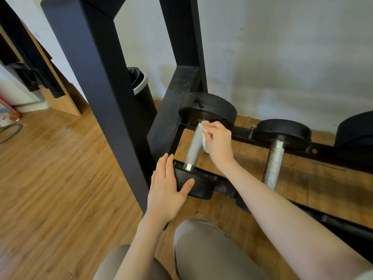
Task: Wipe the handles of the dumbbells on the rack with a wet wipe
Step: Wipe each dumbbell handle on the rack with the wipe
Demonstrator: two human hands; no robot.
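Count from the head view: 2 dumbbells with full handles seen, first dumbbell (194,146) under both hands, second dumbbell (275,156) right of the right hand. A third weight head (356,130) showed further right, cut off by the frame edge. 1 wet wipe (204,138), in the right hand (219,143). 1 bin (141,85) beyond the left hand (166,190). 2 hands total.

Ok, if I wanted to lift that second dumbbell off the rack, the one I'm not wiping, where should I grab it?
Probably by its knurled handle, from above. The second dumbbell lies across the rack rails with the bar bare between its heads, and the textured metal should resist slipping. Your right forearm crosses its near end, so grip mid-bar once that arm is clear.
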